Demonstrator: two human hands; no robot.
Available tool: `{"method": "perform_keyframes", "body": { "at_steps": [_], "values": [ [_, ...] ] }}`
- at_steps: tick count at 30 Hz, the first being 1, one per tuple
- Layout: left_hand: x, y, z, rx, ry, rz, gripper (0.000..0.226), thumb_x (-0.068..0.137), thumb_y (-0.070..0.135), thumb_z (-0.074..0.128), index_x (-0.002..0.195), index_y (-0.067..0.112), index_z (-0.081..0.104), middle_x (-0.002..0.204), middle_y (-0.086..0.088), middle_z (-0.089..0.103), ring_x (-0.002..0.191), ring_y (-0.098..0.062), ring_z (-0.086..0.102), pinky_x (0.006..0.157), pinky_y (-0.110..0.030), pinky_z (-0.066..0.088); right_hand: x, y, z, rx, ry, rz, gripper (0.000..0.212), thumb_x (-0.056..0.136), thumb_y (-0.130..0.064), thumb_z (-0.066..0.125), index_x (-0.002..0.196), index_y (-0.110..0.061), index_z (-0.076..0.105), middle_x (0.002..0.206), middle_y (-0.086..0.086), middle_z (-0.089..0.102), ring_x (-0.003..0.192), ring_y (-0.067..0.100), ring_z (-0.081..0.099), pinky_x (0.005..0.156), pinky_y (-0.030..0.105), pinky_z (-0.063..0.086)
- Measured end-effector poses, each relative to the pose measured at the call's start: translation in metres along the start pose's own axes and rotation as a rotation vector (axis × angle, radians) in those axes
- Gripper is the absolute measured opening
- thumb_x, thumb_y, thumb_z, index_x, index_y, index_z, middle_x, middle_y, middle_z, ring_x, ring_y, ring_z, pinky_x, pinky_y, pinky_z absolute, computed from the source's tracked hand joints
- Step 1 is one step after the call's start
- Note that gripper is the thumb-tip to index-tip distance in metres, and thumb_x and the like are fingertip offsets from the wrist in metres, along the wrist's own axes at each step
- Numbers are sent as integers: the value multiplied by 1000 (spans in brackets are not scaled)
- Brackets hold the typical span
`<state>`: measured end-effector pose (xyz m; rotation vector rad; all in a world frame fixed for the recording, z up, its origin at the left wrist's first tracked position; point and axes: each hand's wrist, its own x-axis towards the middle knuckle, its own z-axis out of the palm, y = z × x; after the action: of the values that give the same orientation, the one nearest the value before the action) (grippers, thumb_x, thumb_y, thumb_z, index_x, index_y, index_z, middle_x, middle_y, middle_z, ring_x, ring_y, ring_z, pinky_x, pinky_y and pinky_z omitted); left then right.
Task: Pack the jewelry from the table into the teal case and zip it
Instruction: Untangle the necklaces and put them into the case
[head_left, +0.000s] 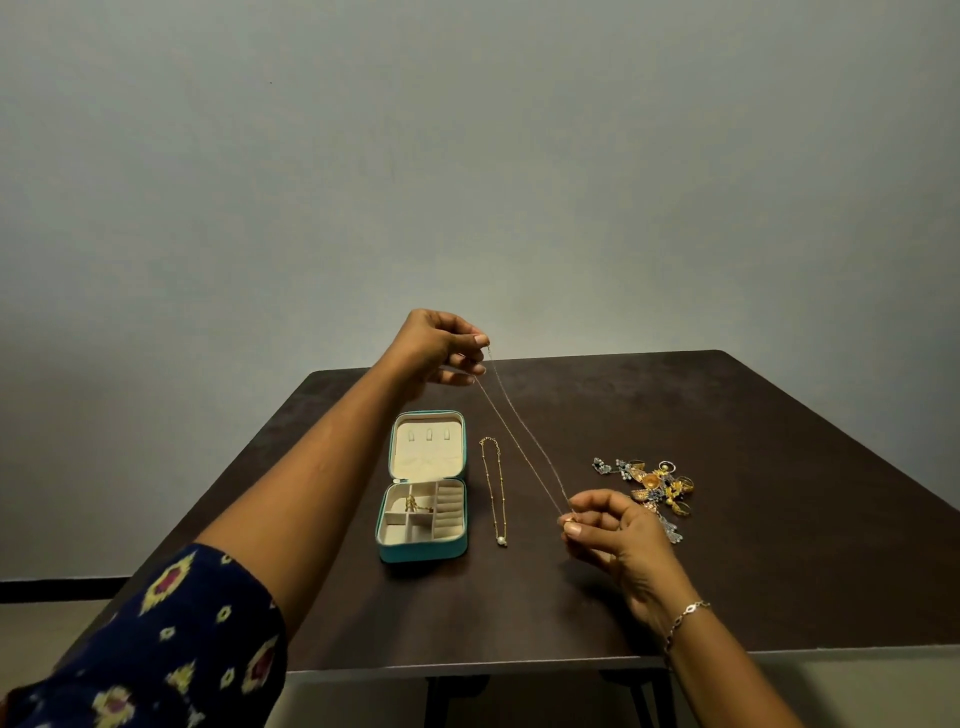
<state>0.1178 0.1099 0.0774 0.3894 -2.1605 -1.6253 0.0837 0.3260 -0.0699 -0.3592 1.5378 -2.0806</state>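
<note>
Left hand (439, 345): pinched chain (519, 441) top, raised above case (423, 514).
Right hand (610, 530): pinched chain's lower end, right of case.

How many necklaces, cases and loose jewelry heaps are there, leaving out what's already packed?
Necklaces: 2 (held chain pinched by left hand and right hand; pearl necklace lying on the table)
Teal case: 1, open
Jewelry heap: 1, pieces too tangled to count
Total: 4
</note>
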Motion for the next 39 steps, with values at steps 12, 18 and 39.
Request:
{"method": "perform_keyframes", "body": {
  "at_steps": [12, 18, 39],
  "values": [
    [66, -55, 33, 120, 83, -93, 18, 86, 2, 59, 69, 6, 56, 66, -10, 57, 53, -17, 51, 45, -21, 48, 11, 34, -6, -502, 82, -308, 26, 72, 7, 69, 69, -18, 69, 66, -3, 69, 64, 0, 61, 63, 14, 49],
    [97, -90, 54, 245, 94, -163, 21, 83, 3, 63, 63, 7, 57, 62, -9, 58, 53, -18, 52, 48, -26, 50, 22, 41, -4, -859, 36, -384, 22, 75, -3, 68, 78, -25, 71, 75, -17, 69, 79, -6, 62, 70, 1, 41],
    [140, -161, 91, 716, -49, -267, 31, 80, 8, 63, 51, 18, 60, 77, 4, 71, 91, -15, 64, 93, -38, 47, 56, 64, -9, -1050, -83, -465, 27, 69, -37, 49, 96, -36, 46, 75, -10, 44, 75, -3, 42, 67, 11, 31]
  ]
}}
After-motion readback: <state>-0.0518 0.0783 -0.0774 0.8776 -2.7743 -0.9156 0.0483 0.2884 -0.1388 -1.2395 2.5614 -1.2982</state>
